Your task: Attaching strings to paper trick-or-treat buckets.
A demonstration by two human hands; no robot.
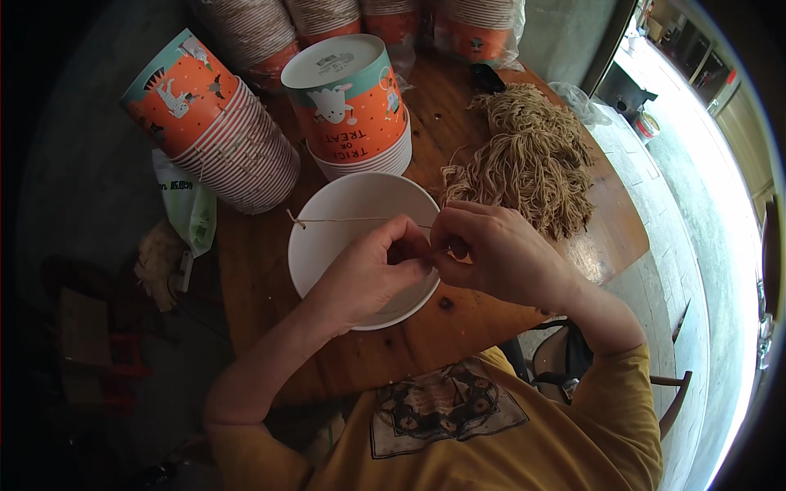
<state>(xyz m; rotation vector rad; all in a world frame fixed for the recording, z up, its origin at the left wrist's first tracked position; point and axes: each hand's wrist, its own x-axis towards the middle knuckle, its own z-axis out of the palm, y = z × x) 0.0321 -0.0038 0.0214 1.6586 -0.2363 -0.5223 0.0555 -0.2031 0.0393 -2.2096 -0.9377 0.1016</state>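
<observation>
A white paper bucket (315,258) stands upright on the table in front of me, its inside facing up. A thin tan cord (344,219) runs across its mouth from a knot at the left rim toward my fingers. My left hand (372,266) is over the bucket, thumb and fingers pinched together. My right hand (499,254) is at the bucket's right rim, also pinching, its fingertips meeting the left ones. Both hands appear to grip the cord's end; the exact hold is hidden by the fingers.
Beyond the bucket stands an upside-down stack of orange printed buckets (348,123). Another stack (221,123) leans at the left. Plastic-wrapped stacks (483,37) line the back. A heap of tan cords (532,164) covers the right side of the wooden table (344,368).
</observation>
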